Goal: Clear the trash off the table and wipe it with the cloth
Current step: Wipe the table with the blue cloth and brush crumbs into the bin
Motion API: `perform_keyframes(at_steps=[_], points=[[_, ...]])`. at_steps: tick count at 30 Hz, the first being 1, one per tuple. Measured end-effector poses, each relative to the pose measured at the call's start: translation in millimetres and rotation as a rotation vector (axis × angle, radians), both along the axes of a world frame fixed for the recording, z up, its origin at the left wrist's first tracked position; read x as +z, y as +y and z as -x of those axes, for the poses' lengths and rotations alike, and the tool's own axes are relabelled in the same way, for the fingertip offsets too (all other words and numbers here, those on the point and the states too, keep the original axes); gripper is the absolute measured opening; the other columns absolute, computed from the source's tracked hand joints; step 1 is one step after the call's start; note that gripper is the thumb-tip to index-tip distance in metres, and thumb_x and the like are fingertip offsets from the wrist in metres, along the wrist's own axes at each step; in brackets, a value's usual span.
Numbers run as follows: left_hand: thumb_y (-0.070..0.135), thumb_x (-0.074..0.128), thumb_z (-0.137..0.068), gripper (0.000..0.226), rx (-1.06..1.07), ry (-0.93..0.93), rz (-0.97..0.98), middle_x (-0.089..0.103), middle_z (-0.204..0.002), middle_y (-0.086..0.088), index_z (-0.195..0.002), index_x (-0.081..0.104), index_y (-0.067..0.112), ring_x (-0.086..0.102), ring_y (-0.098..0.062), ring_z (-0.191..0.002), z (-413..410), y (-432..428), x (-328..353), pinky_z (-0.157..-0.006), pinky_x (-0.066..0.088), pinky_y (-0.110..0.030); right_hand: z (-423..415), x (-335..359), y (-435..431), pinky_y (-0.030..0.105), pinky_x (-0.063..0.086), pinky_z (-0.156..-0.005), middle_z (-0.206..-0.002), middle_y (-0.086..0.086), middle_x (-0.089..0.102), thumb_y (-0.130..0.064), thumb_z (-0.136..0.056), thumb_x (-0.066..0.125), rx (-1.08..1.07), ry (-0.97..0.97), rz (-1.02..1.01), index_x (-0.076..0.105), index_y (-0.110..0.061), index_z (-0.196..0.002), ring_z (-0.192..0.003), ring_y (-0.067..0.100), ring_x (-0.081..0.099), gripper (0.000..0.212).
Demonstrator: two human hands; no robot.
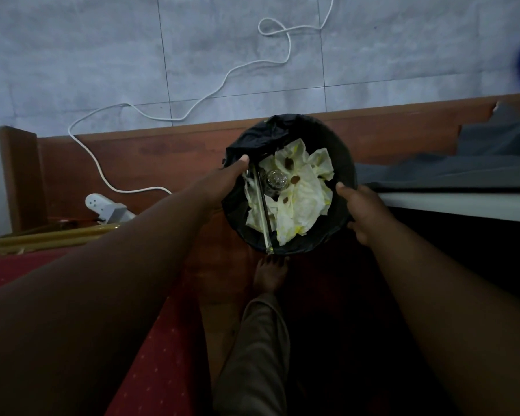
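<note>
Both hands are on the bin (282,123), one to each side, so the load sits squarely between them. The left hand (222,181) grips the rim with its thumb hooked over the black liner and its fingers out of sight beneath. The right hand (364,211) clasps the opposite wall, thumb laid on the rim and fingers curled round the outside. Neither hand is nearer than the other; the left holds a little farther round the rim, the right a little closer to the body.

The bin's mouth faces straight up between the hands. Inside lie the crumpled, stained tissues (300,193), mostly toward the right hand. A clear tube (261,205) runs from just beside the left thumb down to the near rim, and a ball of clear plastic (275,180) lies just right of its upper end. The trash looks gathered, so I judge wiping is what is left. No cloth and no counter are in view, so the bin probably has to be set down first, kept level.

Below the hands are a bare foot (270,274) and a trouser leg (258,340), with red carpet (150,355) beyond the left forearm. Whether the bin rests on the floor or hangs lifted, I cannot tell.

Beyond the hands runs a wooden bed frame (132,157), with a grey sheet (478,157) past the right hand. Farther out, left of the left hand, are a power strip (108,207) and its white cable (222,82), looping over the tiled floor (102,55).
</note>
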State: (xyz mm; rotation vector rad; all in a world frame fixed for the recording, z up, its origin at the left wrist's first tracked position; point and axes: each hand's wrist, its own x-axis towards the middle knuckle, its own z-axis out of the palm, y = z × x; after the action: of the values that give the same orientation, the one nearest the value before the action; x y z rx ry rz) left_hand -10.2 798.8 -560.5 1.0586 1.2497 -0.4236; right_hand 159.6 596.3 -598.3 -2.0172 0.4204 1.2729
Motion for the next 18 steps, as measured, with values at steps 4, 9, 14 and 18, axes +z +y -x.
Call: perform_keyframes(at_steps=[4,9,14,18], points=[[0.074,0.050,-0.080,0.082,0.018,0.002,0.024,0.040,-0.152,0.002,-0.147,0.038,0.027,0.040,-0.019,-0.138,6.0,0.3,-3.7,-0.115,0.031,-0.045,2.1,-2.2,-2.3,0.034,0.041,-0.078,-0.128,-0.002,0.060,-0.036,-0.093,0.058,0.012,0.029,-0.033,0.052,-0.025,-0.133,-0.106,0.023,0.057,0.041],[0.071,0.049,-0.083,0.078,0.048,-0.033,0.013,0.043,-0.151,0.002,-0.146,0.038,0.027,0.042,-0.018,-0.136,6.2,-0.7,-7.0,-0.115,0.032,-0.044,2.5,-6.4,-2.8,0.034,0.041,-0.076,-0.127,-0.003,0.060,-0.035,-0.092,0.059,0.026,0.026,-0.052,0.052,-0.027,-0.134,-0.104,0.020,0.057,0.043],[0.063,0.048,-0.090,0.070,0.040,-0.034,0.002,0.044,-0.148,0.002,-0.146,0.040,0.022,0.046,-0.018,-0.133,6.1,-1.8,-12.1,-0.108,0.037,-0.034,3.9,-8.9,-0.3,0.027,0.042,-0.064,-0.124,-0.003,0.061,-0.033,-0.092,0.060,0.037,0.010,-0.062,0.051,-0.027,-0.135,-0.104,0.019,0.059,0.044],[0.056,0.045,-0.094,0.054,0.055,-0.047,-0.009,0.055,-0.136,0.002,-0.137,0.049,0.022,0.058,-0.006,-0.101,5.3,-3.9,-13.3,-0.084,0.044,-0.024,2.6,-9.1,0.4,0.027,0.042,-0.065,-0.125,-0.004,0.059,-0.036,-0.091,0.060,0.054,-0.011,-0.049,0.050,-0.027,-0.136,-0.106,0.019,0.056,0.046]])
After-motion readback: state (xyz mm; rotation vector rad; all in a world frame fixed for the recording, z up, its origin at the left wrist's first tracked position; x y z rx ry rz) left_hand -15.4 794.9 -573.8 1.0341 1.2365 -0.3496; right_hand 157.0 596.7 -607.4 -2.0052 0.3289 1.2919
